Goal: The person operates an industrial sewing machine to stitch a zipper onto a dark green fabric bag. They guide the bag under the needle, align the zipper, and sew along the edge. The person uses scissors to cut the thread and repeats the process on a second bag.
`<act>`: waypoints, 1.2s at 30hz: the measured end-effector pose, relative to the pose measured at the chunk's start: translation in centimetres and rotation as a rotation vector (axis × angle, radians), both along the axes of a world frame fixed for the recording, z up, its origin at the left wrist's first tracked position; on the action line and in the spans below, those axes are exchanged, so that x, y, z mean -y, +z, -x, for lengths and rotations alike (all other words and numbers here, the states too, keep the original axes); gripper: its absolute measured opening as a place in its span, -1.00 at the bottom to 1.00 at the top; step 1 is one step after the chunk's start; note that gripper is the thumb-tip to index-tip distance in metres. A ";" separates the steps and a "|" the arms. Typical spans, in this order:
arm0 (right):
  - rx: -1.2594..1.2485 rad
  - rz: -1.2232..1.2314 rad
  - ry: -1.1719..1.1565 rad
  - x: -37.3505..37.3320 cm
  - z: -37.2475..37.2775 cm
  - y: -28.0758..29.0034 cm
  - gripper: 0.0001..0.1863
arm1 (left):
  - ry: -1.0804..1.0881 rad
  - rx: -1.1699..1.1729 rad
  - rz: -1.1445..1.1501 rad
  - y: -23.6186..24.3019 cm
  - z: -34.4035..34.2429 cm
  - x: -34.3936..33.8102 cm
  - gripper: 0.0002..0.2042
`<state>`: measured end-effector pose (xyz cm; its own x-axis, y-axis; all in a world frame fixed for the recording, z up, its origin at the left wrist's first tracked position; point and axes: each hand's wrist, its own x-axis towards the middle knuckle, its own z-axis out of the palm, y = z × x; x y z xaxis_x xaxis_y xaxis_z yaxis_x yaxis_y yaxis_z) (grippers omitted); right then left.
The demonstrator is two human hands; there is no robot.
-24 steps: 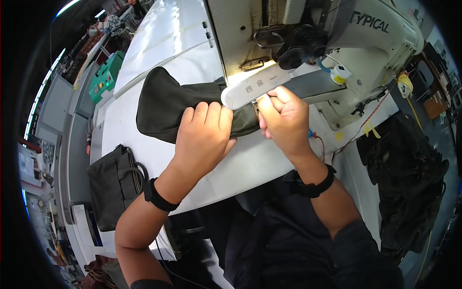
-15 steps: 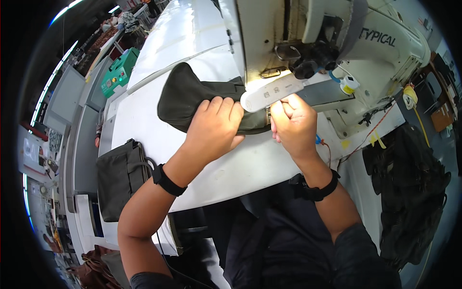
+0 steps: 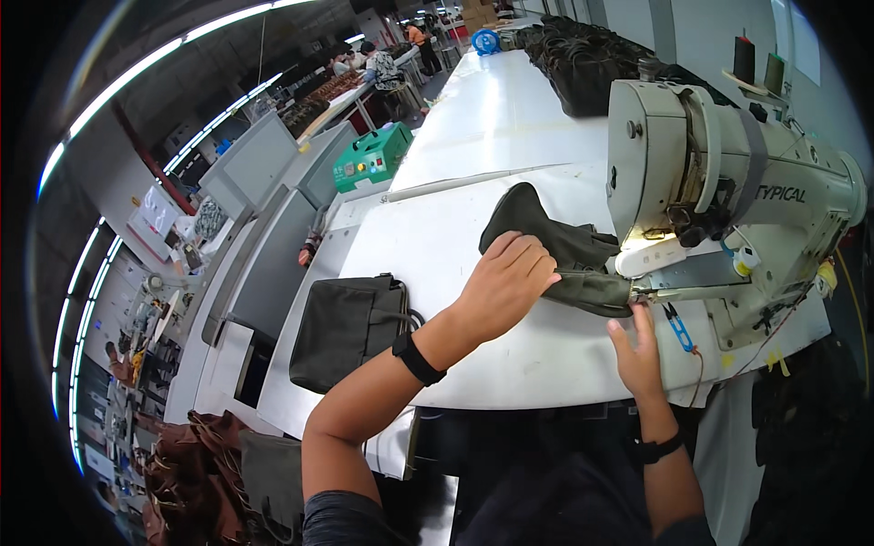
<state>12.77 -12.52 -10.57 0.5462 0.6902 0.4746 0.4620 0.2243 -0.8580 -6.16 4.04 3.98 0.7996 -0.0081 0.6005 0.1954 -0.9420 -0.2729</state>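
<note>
Left hand [image 3: 510,284] curls shut on an olive bag [image 3: 587,244] over the white table [image 3: 546,364]; right hand [image 3: 641,346], loosely open, at its end. From the bag: sewing machine [image 3: 724,173] blocking two o'clock, blue thread snips [image 3: 678,328] four, second bag [image 3: 341,329] eight.

Bag [image 3: 575,244] at 3 o'clock: smooth matt dk-olive mat'l, cloth vs leather unclear; 2nd bag [image 3: 339,332], 8 o'clock, same matt look. White counter [image 3: 537,369]: smooth, glossy twd 12. Sewing m/c [image 3: 806,168], 2 o'clock: painted metal, low sheen. Snips [image 3: 681,333], 3–4: blue, plastic-looking. Green box [image 3: 378,156], 11: smooth casing. Brown pile [image 3: 191,478], 7–8: wrinkled, leather-like.
</note>
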 end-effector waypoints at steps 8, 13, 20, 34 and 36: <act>-1.199 0.044 0.651 1.9 0.0 5.1 -0.62 | 0.032 -0.197 0.009 6.6 -4.8 0.8 -0.81; -1.224 0.121 0.748 3.4 -0.6 7.1 -0.55 | 0.094 -0.649 0.694 5.1 -4.5 -4.0 -0.80; -0.827 -0.066 0.384 2.4 0.7 4.1 -0.80 | -0.098 -0.372 1.276 0.1 -8.0 -1.0 -0.66; 0.697 -0.140 -0.461 13.6 -12.9 15.6 -0.70 | 0.021 -0.484 1.641 0.2 -10.4 -1.9 -0.65; 0.633 -0.261 -0.648 15.4 -19.6 20.1 -0.71 | 0.024 -0.469 1.658 -0.7 -10.6 -2.5 -0.67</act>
<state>32.39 -27.87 9.53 0.3738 0.1724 0.9114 0.9273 -0.0899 -0.3633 4.48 6.50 3.28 0.8860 0.3442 -0.3108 0.4065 -0.2539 0.8776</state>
